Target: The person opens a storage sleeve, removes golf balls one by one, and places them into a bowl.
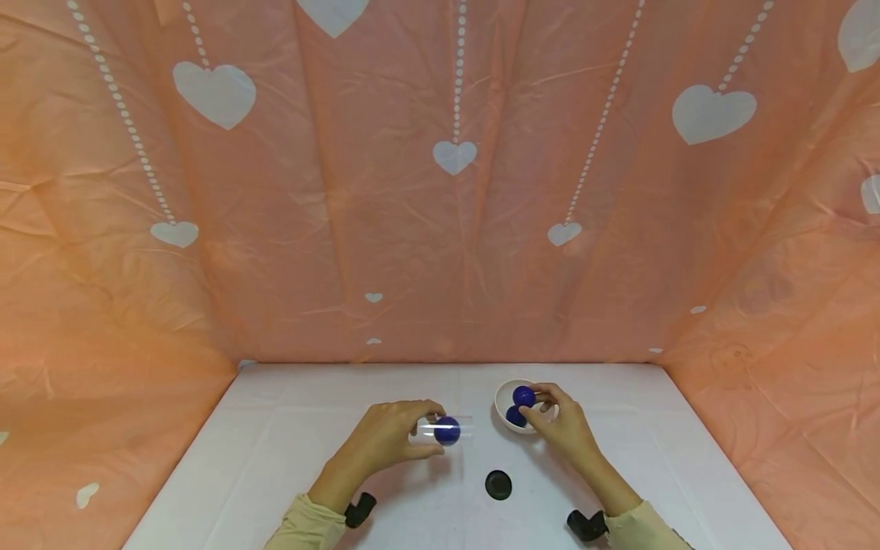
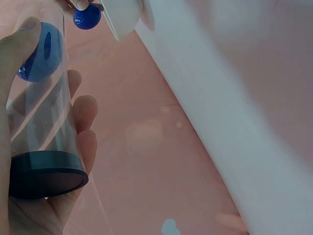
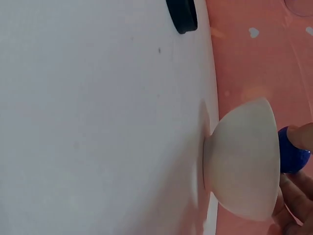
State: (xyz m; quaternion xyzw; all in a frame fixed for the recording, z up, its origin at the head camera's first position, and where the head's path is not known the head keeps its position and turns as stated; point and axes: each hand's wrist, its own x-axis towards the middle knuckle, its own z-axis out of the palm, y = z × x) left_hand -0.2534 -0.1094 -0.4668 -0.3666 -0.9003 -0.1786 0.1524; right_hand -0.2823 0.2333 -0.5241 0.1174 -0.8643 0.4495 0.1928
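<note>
My left hand (image 1: 395, 435) grips a clear tube (image 1: 425, 430) that lies tilted nearly sideways in the head view. Inside the tube is a blue ball (image 1: 447, 431), and a black cap (image 2: 49, 178) closes one end in the left wrist view. At the white bowl (image 3: 242, 161), my right hand (image 1: 567, 428) pinches another blue ball (image 3: 292, 152) at rim height with thumb and fingers. A further blue ball (image 1: 516, 416) rests in the bowl, partly covered by the thumb in the head view.
A round black lid (image 1: 498, 485) lies on the white table (image 1: 440, 519) between the forearms. Black wrist mounts (image 1: 587, 525) sit under both wrists. Orange sheeting (image 1: 447, 229) with white hearts rises behind the table and along both sides.
</note>
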